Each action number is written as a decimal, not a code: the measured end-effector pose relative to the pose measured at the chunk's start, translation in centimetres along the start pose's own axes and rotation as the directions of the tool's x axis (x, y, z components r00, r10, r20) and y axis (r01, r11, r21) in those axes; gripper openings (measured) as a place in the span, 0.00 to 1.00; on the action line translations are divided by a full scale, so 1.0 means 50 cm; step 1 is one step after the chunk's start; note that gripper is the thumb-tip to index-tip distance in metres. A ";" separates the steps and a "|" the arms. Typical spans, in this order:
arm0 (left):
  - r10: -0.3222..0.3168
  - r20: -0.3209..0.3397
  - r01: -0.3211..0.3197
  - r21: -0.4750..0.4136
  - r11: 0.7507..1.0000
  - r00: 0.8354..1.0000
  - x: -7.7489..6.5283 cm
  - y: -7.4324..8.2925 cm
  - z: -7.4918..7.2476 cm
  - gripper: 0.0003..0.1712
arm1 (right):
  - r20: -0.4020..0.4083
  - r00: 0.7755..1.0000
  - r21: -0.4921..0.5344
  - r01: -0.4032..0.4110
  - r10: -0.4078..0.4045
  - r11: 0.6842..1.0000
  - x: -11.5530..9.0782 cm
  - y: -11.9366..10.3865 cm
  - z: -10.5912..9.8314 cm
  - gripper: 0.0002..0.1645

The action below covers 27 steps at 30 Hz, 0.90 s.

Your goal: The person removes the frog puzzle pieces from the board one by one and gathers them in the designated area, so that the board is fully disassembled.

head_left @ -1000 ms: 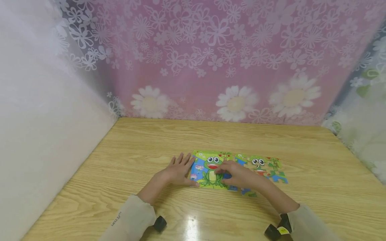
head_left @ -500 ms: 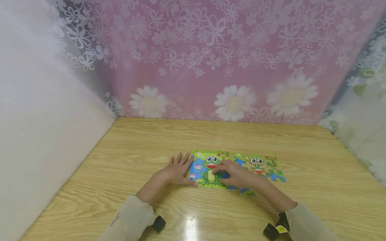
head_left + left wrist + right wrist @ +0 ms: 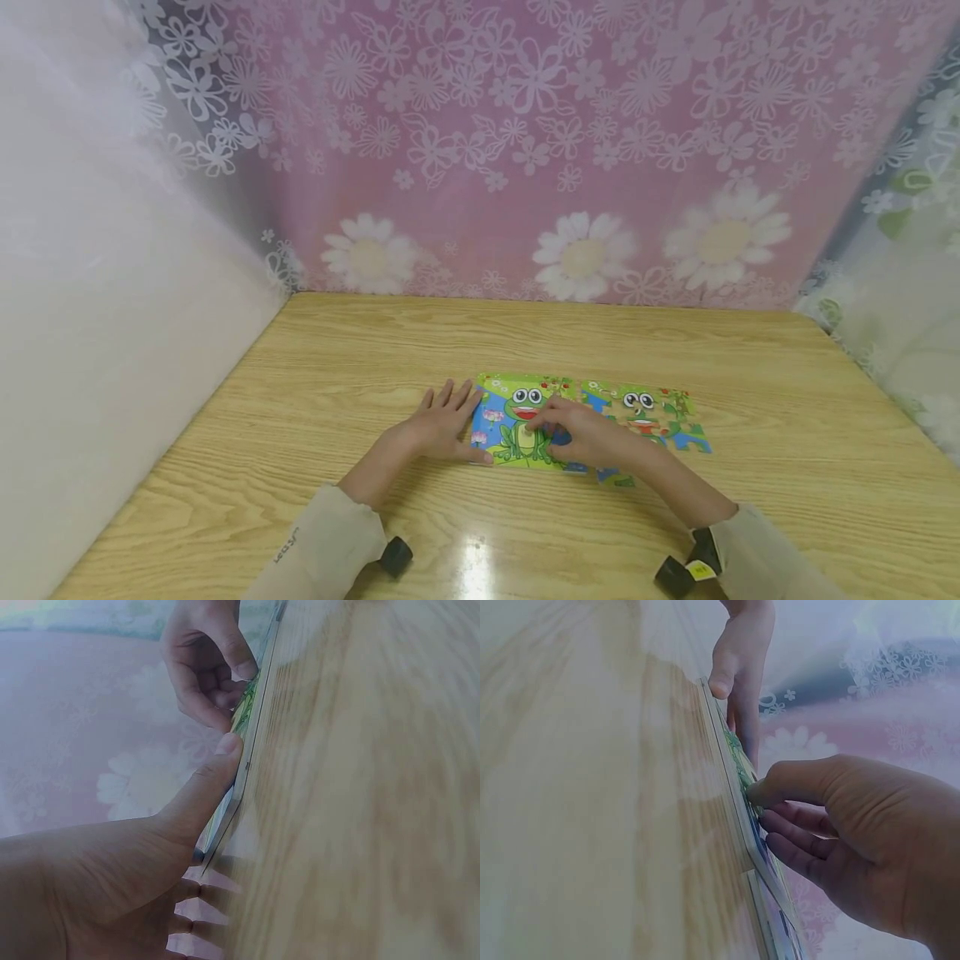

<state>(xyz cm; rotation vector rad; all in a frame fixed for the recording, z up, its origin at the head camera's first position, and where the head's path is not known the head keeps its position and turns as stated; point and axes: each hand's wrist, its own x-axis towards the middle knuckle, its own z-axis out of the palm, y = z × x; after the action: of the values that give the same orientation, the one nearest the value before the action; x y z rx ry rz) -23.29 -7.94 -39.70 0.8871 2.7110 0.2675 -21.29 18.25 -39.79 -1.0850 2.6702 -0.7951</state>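
A frog jigsaw puzzle [image 3: 519, 457] lies flat on the wooden table, its frog picture largely filled in. Along its left edge rests my left hand [image 3: 444, 427], fingers spread; the thumb touches the front left corner. My right hand [image 3: 591, 435] is over the right half, hiding part of the picture. Its bent index fingertip touches the frog's belly, with the thumb apart from it and lower on the puzzle. In the right wrist view the right thumb [image 3: 769, 787] and fingers meet the surface, and no lifted piece shows.
Against the puzzle's right side lies a second frog picture [image 3: 637, 402] with gaps and loose-looking pieces. A blue and green piece [image 3: 617, 478] pokes out below the right wrist. A pink floral curtain [image 3: 480, 167] hangs behind the table [image 3: 337, 350], with a white wall [image 3: 135, 275] on the left.
The head view shifts slightly, then holds still. Both hands stay in place at the puzzle; at most the right index fingertip moves a little.
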 end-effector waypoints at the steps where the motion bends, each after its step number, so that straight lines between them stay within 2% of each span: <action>1: 0.000 0.000 0.000 0.001 1.000 1.000 -0.001 0.000 0.000 0.59 | 0.001 1.000 0.006 0.002 -0.002 1.000 0.000 0.000 0.000 0.20; 12: 0.011 -0.003 -0.011 0.003 1.000 1.000 0.001 -0.002 0.002 0.60 | -0.037 0.998 0.011 0.043 -0.042 0.999 -0.001 0.001 0.004 0.20; 19: 0.008 -0.001 -0.008 0.001 1.000 1.000 0.001 -0.003 0.002 0.60 | -0.065 0.998 -0.003 0.012 -0.012 1.000 0.002 -0.005 0.009 0.20; 27: 0.010 0.004 -0.010 0.010 1.000 1.000 0.001 -0.002 0.002 0.60 | -0.067 0.998 0.039 -0.008 0.010 0.999 0.001 -0.001 0.010 0.20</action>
<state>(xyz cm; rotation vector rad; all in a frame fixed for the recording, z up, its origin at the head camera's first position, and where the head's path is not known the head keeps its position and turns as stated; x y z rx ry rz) -23.33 -7.97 -39.80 0.9032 2.7070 0.2540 -21.12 17.98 -40.16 -1.0545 2.7000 -0.8934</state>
